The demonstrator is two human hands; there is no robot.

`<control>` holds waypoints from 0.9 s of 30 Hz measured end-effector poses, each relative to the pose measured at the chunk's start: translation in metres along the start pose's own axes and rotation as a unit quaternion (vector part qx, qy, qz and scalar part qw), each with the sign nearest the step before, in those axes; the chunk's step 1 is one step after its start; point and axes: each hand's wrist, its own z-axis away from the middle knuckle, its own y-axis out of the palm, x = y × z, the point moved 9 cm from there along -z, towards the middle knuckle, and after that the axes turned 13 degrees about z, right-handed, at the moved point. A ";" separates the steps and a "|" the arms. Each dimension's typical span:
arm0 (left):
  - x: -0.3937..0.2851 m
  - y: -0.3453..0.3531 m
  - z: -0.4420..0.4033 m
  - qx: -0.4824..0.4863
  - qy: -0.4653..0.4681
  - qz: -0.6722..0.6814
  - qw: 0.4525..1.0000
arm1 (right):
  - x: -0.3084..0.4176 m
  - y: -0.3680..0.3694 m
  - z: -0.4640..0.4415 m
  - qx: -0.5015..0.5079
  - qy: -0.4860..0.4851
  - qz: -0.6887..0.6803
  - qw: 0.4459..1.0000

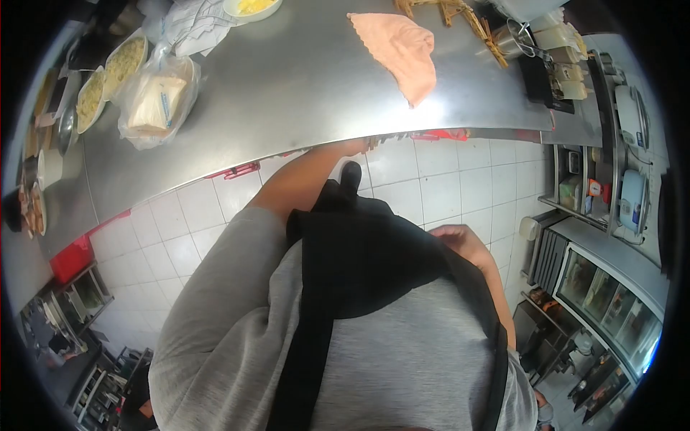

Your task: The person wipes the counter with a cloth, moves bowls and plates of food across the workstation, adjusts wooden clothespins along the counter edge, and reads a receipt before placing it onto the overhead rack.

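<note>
My left hand (352, 147) reaches forward to the front edge of the steel table (287, 86). Its fingers are mostly hidden under that edge, so what they touch does not show. Beside the black apron (366, 266), at my right side, is my right hand (461, 235). Its fingers look bent, but the apron partly covers them and their grip cannot be made out. A crumpled pink cloth (402, 54) lies on the tabletop, ahead of both hands and touched by neither.
On the left of the table lie a bagged white block (154, 100) and oval dishes of pale food (123, 68). A bowl with yellow food (251, 6) stands at the back. Metal cups (514, 39) and bottles (571, 72) are at right. A glass-topped cabinet (611, 287) stands right.
</note>
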 end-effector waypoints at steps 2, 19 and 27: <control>0.001 0.002 0.003 0.007 -0.006 0.016 1.000 | 0.000 -0.009 -0.022 -0.004 0.001 0.010 1.000; 0.014 0.021 0.009 0.059 -0.059 0.085 0.993 | 0.009 0.027 -0.236 -0.072 -0.100 0.016 0.992; 0.005 0.006 0.004 -0.100 0.094 0.016 0.990 | 0.181 0.056 -0.120 0.163 -0.225 0.205 0.939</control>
